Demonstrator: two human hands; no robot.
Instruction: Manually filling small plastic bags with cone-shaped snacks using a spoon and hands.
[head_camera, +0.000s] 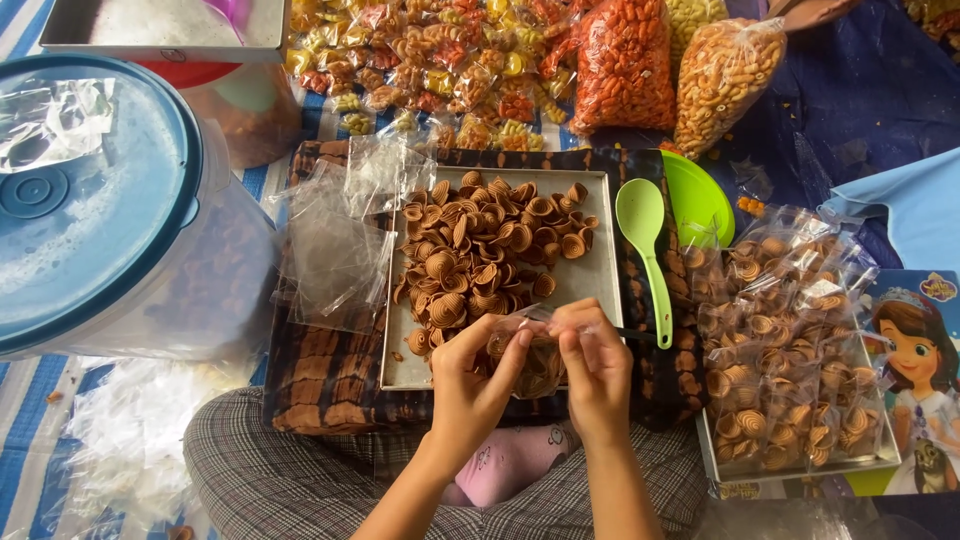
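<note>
My left hand (473, 385) and my right hand (596, 370) together pinch the top of a small clear plastic bag (530, 362) filled with brown shell-shaped snacks. The bag hangs just above the near edge of a metal tray (600, 275). A heap of the same loose brown snacks (480, 255) lies on that tray, just beyond my fingers. A green plastic spoon (645, 245) rests along the tray's right edge, close to my right hand.
Empty clear bags (335, 235) lie left of the tray. A tray of filled bags (790, 350) sits at right. A big clear tub with blue lid (90, 200) stands at left. Large and small snack bags (620, 60) lie at the back, a green plate (700, 200) beside them.
</note>
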